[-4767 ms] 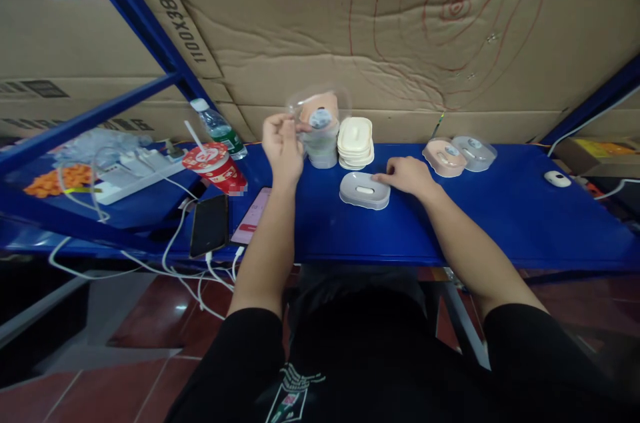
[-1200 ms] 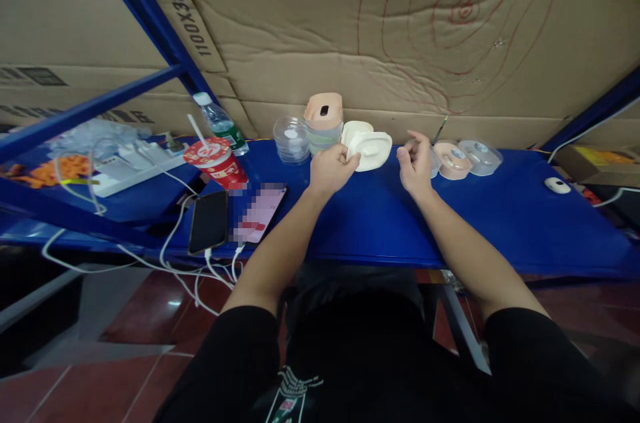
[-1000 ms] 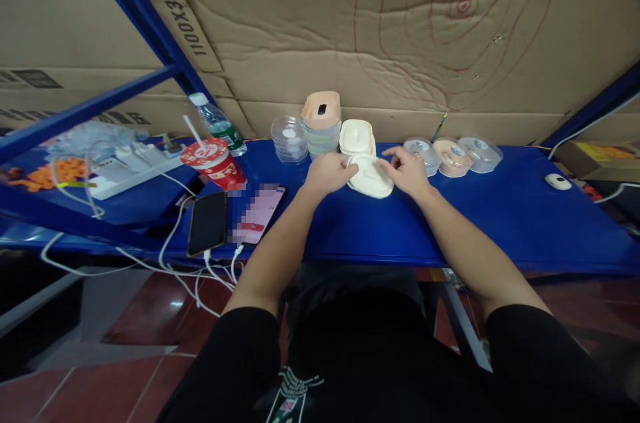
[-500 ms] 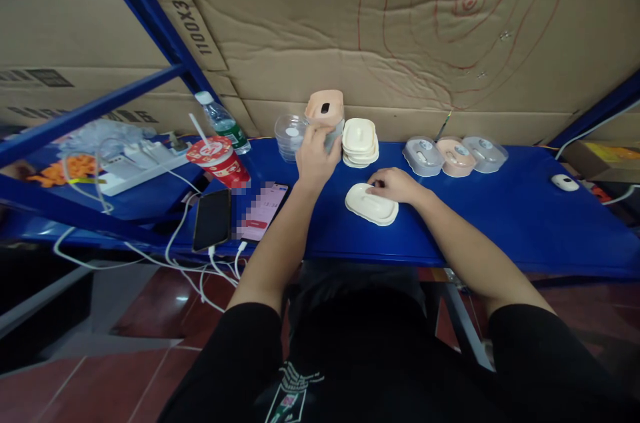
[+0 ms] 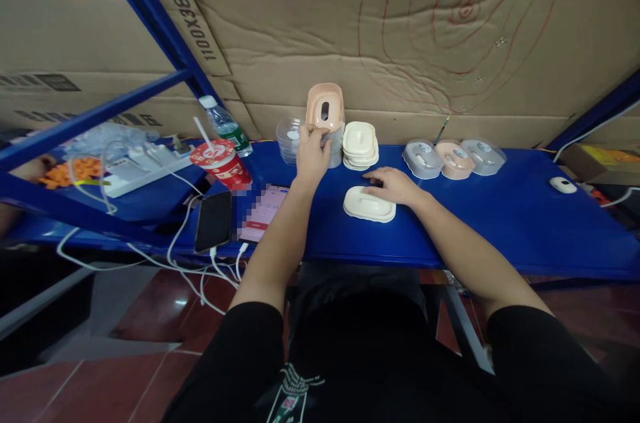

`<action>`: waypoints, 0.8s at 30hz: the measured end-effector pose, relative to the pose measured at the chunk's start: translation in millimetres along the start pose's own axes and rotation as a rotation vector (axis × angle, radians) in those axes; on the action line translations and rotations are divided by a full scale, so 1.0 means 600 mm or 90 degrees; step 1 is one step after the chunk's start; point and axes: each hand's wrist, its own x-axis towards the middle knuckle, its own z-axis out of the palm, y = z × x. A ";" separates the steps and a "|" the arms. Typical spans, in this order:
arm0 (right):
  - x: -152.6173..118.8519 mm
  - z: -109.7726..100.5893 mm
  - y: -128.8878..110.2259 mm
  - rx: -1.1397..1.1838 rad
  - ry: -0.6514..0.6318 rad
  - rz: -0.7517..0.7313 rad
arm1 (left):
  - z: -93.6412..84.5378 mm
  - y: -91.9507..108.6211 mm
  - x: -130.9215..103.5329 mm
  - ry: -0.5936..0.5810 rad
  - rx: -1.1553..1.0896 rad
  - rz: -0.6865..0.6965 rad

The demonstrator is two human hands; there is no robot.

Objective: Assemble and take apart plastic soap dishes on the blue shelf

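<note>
On the blue table, my left hand [image 5: 313, 155] has its fingers on the lower edge of a peach-coloured lid [image 5: 325, 95] with a dark oval slot. The lid tilts up over grey tubs [image 5: 334, 148], partly hidden by the hand. Clear tubs [image 5: 289, 136] are stacked to the left. A pile of cream lids [image 5: 361, 140] stands just right. My right hand [image 5: 393, 185] lies loosely over the far edge of a nearer cream lid [image 5: 369, 207], thumb touching it and fingers apart.
Grey and peach lidded boxes [image 5: 456, 159] stand in a row at the right, with a white mouse [image 5: 563, 185] beyond. On the left are a red cup [image 5: 223, 163], a water bottle [image 5: 227, 126], two phones [image 5: 214, 221] with cables, and a power strip [image 5: 145, 173]. Cardboard [image 5: 280, 29] walls the back.
The peach lid has tipped further upright, showing more of its face. My left hand stays at its lower edge. My right hand's fingers have straightened and loosened over the nearer cream lid.
</note>
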 end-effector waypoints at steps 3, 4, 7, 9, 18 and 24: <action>0.001 0.003 0.005 -0.006 -0.019 -0.031 | 0.003 -0.004 0.002 0.018 -0.011 -0.006; 0.002 0.004 0.007 -0.010 -0.022 -0.030 | 0.004 -0.005 0.002 0.027 -0.017 -0.010; 0.007 0.010 0.013 -0.020 -0.016 0.005 | 0.009 -0.006 0.004 0.048 -0.034 -0.040; 0.011 0.012 0.014 -0.022 -0.002 0.027 | 0.011 -0.004 0.005 0.061 -0.041 -0.062; 0.005 -0.004 0.005 0.027 0.173 0.069 | 0.017 -0.006 0.004 0.161 -0.060 -0.049; -0.004 -0.024 0.013 0.127 0.355 0.061 | 0.006 0.004 -0.004 0.222 -0.130 0.013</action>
